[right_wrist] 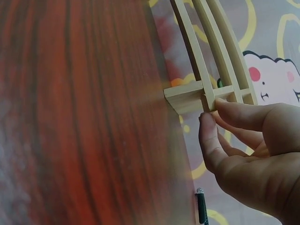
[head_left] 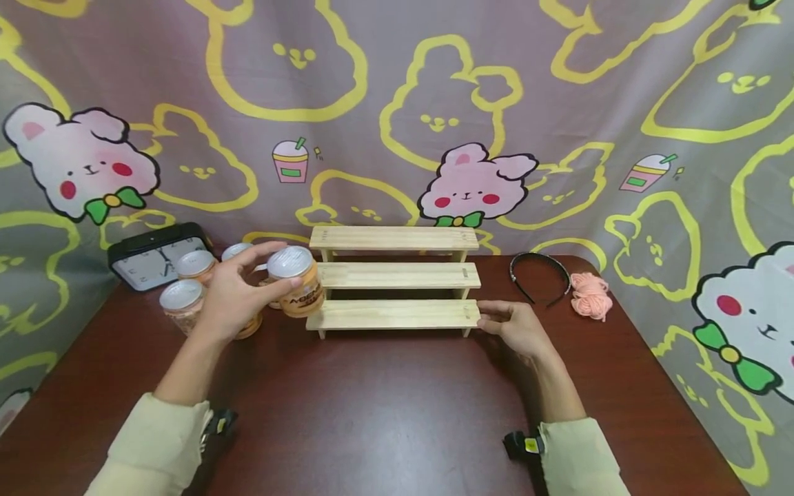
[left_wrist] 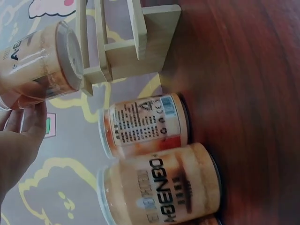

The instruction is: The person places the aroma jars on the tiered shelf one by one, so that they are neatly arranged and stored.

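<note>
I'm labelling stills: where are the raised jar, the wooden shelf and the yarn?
Raised jar (left_wrist: 41, 68), left wrist view: its side.
Wooden shelf (head_left: 400, 276), head view: middle board.
Yarn (head_left: 591, 297), head view: its middle.

The jar (head_left: 299, 288) is a stubby one, silvery-white lid, orange-brown wrap with dark lettering, held up off the tabletop (head_left: 397, 420) and roughly upright by the left end of the wooden stand (head_left: 397, 315). Can't really tell if they're touching. Stand's pale, three stepped tiers, sitting upright.
</note>
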Demonstrator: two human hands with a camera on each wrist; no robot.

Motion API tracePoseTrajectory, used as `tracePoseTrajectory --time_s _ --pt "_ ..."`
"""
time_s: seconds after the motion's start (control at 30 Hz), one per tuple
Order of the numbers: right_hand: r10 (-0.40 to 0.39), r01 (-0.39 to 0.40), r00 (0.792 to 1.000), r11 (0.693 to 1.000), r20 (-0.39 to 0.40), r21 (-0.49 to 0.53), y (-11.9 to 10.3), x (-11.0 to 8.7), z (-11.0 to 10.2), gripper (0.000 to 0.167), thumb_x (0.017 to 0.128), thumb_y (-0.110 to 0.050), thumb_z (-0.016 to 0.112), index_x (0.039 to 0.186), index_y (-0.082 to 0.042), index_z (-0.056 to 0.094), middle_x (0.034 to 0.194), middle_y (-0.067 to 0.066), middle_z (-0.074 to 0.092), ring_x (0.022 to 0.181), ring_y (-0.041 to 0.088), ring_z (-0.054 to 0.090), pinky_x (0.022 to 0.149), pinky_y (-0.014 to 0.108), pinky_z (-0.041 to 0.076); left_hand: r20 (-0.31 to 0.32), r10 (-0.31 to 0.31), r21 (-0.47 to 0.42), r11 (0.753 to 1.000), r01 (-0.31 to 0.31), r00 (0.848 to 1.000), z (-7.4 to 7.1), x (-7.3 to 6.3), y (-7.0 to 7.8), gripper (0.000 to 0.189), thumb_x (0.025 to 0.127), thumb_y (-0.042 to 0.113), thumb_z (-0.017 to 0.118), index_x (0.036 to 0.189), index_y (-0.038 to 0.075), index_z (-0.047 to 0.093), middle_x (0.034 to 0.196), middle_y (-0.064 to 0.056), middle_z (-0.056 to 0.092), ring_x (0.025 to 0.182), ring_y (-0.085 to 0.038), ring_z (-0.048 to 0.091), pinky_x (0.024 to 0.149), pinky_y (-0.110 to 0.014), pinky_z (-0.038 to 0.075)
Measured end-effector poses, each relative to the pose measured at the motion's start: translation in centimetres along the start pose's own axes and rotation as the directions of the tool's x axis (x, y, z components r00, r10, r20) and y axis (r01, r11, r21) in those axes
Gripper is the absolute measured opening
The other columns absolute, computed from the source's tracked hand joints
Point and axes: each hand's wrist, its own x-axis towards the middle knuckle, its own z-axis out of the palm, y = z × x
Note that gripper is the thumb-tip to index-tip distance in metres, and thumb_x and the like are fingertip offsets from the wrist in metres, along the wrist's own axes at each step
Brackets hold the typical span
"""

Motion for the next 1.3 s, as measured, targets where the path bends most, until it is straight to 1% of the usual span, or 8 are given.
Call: tracePoseTrajectory --time_s 0.2,0.3,0.63,0.73,0.93,1.07,1.17,1.3 --pt "0.004 -0.004 1.000 1.000 -0.006 -0.010 -0.1 0.0 0.0 0.043 0.092 0.005 0.069 0.133 0.013 0.058 0.116 0.026 0.068 0.092 0.008 0.065 0.076 0.022 0.055 0.005 0.033 -0.085 0.996 -0.032 0.999 0.9 0.5 0.4 0.057 0.083 0.010 0.085 0.133 -0.002 0.061 0.127 -0.008 0.060 0.111 -0.013 0.060 0.092 -0.020 0.051" --pt "0.001 -0.001 1.000 1.000 -0.001 -0.014 -0.2 0.0 0.0 0.043 0.093 0.005 0.068 0.133 0.014 0.057 0.117 0.027 0.068 0.091 0.008 0.066 0.075 0.023 0.055 0.010 0.031 -0.118 0.993 -0.029 0.999 1.2 0.6 0.5 0.057 0.083 0.008 0.085 0.134 -0.003 0.060 0.128 -0.009 0.059 0.113 -0.015 0.059 0.094 -0.021 0.050" --pt "-0.021 0.021 1.000 1.000 0.010 -0.015 -0.3 0.0 -0.2 0.042 0.094 0.004 0.068 0.134 0.012 0.058 0.117 0.027 0.068 0.090 0.009 0.068 0.071 0.026 0.055 0.002 0.016 -0.161 0.987 -0.016 1.000 2.1 1.2 1.1 0.058 0.082 0.004 0.085 0.134 -0.003 0.061 0.129 -0.009 0.060 0.114 -0.015 0.057 0.095 -0.020 0.048" --pt "-0.023 0.023 1.000 1.000 0.009 -0.019 -0.1 0.0 -0.1 0.042 0.094 0.004 0.068 0.133 0.013 0.058 0.115 0.027 0.069 0.088 0.009 0.068 0.071 0.025 0.055 -0.004 0.009 -0.164 0.986 -0.010 1.000 2.4 1.3 1.3 0.056 0.082 0.005 0.084 0.133 -0.002 0.062 0.126 -0.009 0.061 0.111 -0.015 0.057 0.093 -0.020 0.048" --pt "-0.021 0.021 1.000 0.999 0.001 -0.027 0.1 0.0 0.0 0.042 0.093 0.006 0.068 0.132 0.015 0.057 0.111 0.024 0.070 0.087 0.008 0.066 0.074 0.023 0.055 -0.032 0.002 -0.133 0.991 -0.006 0.999 2.8 1.5 1.7 0.055 0.082 0.010 0.085 0.132 0.002 0.064 0.122 -0.008 0.064 0.105 -0.013 0.059 0.086 -0.018 0.047" --pt "-0.024 0.024 1.000 0.999 -0.005 -0.030 0.1 0.0 0.0 0.041 0.093 0.006 0.068 0.132 0.015 0.058 0.110 0.024 0.070 0.088 0.008 0.066 0.074 0.023 0.055 -0.033 0.039 -0.119 0.992 -0.043 0.999 3.1 1.7 1.8 0.055 0.082 0.009 0.085 0.133 0.001 0.064 0.121 -0.012 0.067 0.099 -0.012 0.062 0.080 -0.017 0.050" --pt "-0.024 0.024 1.000 0.999 -0.003 -0.031 0.1 0.0 0.0 0.042 0.093 0.006 0.068 0.132 0.015 0.058 0.110 0.024 0.070 0.089 0.008 0.066 0.075 0.023 0.055 -0.032 0.065 -0.126 0.990 -0.069 0.997 3.3 1.8 1.9 0.056 0.082 0.006 0.084 0.133 -0.001 0.064 0.115 -0.011 0.070 0.090 -0.011 0.061 0.074 -0.017 0.050" --pt "-0.020 0.020 1.000 0.999 -0.003 -0.031 0.1 -0.1 0.0 0.042 0.093 0.006 0.067 0.132 0.015 0.057 0.112 0.025 0.070 0.088 0.008 0.066 0.074 0.023 0.055 -0.022 0.082 -0.143 0.986 -0.084 0.996 3.6 2.0 2.1 0.056 0.082 0.005 0.084 0.133 -0.001 0.064 0.113 -0.010 0.071 0.086 -0.010 0.060 0.070 -0.019 0.050"
